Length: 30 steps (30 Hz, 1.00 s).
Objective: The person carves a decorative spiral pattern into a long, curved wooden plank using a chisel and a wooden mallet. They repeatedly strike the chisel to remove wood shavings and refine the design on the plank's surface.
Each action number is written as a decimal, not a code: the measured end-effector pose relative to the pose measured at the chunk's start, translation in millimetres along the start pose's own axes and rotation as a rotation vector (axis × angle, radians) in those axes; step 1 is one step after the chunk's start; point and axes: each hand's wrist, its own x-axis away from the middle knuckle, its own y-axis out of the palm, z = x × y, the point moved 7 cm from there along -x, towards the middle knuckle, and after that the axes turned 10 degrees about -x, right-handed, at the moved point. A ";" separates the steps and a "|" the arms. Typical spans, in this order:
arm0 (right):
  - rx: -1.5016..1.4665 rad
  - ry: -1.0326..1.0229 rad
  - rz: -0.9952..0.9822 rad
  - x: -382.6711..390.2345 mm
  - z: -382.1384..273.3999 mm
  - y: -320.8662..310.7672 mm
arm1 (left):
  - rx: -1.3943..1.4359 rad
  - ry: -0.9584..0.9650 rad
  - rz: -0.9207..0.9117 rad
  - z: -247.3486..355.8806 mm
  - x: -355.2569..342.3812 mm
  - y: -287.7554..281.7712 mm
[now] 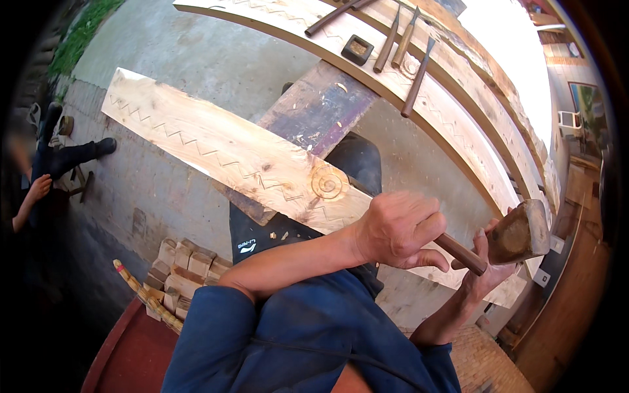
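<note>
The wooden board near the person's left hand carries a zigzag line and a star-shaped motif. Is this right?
Not quite: in the head view, the motif is a spiral, not a star; the wooden board near the left hand does carry a zigzag line.

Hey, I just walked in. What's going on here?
A person is bent over a long wooden board marked with a zigzag line and a spiral. Their left hand is closed around a chisel, its working end mostly hidden. Their right hand holds a mallet, its head near the end of the chisel's handle. Other chisels lie on a neighbouring plank, beside a small black box.
</note>
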 end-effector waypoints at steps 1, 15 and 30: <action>0.031 0.005 -0.023 -1.0 -0.6 1.2 | -0.039 -0.007 0.013 -3.1 -0.5 1.9; 0.077 -0.013 -0.058 -6.8 -6.1 20.0 | -0.133 -0.138 0.103 -31.2 -3.2 -0.8; 0.159 0.017 -0.072 -13.5 -4.4 25.5 | -0.105 -0.244 0.216 -49.3 -9.5 -16.6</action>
